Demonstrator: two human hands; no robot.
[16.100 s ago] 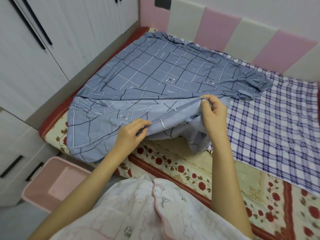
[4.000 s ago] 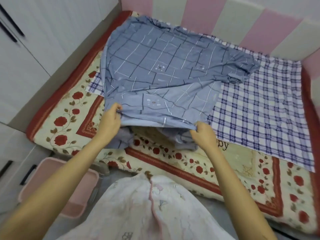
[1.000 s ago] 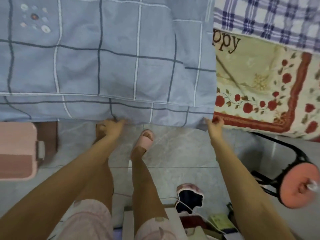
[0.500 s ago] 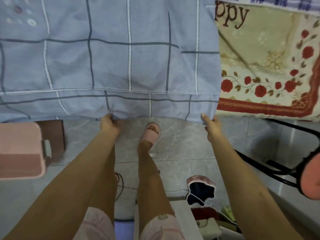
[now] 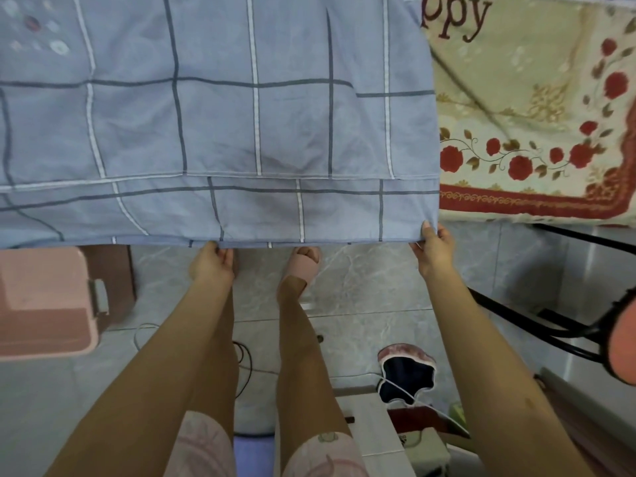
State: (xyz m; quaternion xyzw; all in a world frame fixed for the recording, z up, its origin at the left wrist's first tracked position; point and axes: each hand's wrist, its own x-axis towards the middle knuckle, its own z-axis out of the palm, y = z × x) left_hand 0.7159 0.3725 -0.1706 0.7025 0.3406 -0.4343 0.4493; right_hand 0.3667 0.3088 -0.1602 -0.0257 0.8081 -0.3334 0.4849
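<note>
A blue-grey checked duvet cover [image 5: 213, 125] fills the upper left of the head view and hangs over the bed's near edge. My left hand [image 5: 211, 265] grips its bottom hem near the middle. My right hand [image 5: 433, 247] pinches the hem's right corner, thumb on top. The hem is stretched straight between both hands. Beside the cover lies the cream bed mat with red roses [image 5: 530, 125].
Below is a grey tiled floor [image 5: 361, 290] with my legs and a pink slipper [image 5: 303, 263]. A pink bin [image 5: 44, 301] stands at left. A black-framed stool with a pink seat [image 5: 619, 342] is at right. Cables and small boxes lie near my feet.
Over the last second both hands have kept hold of the hem, which is now stretched straight; the view has tilted down slightly. Before that I was standing over the bed spreading the cover.
</note>
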